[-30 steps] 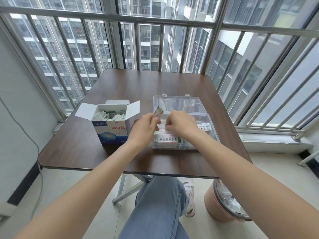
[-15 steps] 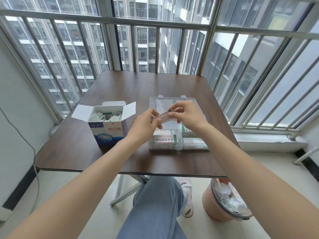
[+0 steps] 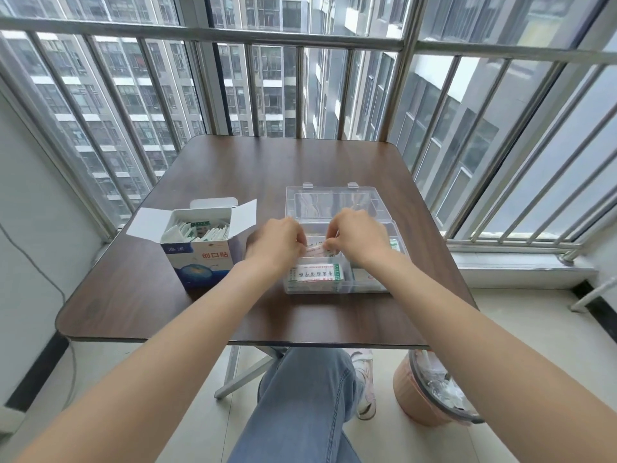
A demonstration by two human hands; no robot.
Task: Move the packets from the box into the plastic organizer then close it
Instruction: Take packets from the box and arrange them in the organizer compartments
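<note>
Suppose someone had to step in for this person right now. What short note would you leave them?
Left hand and right hand: both pinch a bundle of packets, low over the plastic organizer.
Organizer: on the table, lid open and laid back; it already holds some packets near its front.
Box: open, left of the organizer, more packets inside.
Done: some packets moved across.
Left: set this bundle in, move the rest from the box, close the lid.
</note>
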